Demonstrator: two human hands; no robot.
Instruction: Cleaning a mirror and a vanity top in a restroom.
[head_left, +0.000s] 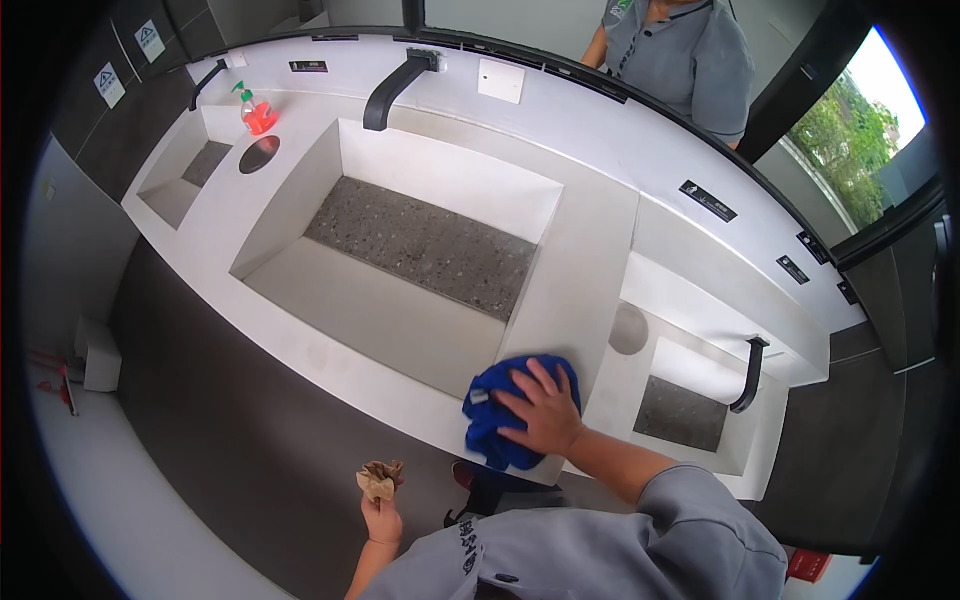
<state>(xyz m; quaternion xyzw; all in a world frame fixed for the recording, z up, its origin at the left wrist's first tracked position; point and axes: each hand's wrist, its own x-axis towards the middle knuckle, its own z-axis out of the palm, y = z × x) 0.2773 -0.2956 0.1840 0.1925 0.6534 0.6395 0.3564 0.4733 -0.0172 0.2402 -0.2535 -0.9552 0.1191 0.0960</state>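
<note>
Pressed flat with fingers spread, my right hand (541, 411) holds a bunched blue cloth (487, 420) against the pale washbasin counter (577, 255). The cloth lies at the front right corner of the large middle basin (375, 315), partly hidden under the hand. My left hand (382, 517) is in front of the counter, over the floor. It grips a crumpled brown paper (380, 480) between thumb and fingers, apart from the counter.
A black faucet (397, 86) overhangs the middle basin, and another black faucet (748, 375) the lower right basin (750, 457). A soap bottle (259, 116) with red liquid stands beside a round metal counter opening (259, 154). A mirror (517, 30) runs along the back.
</note>
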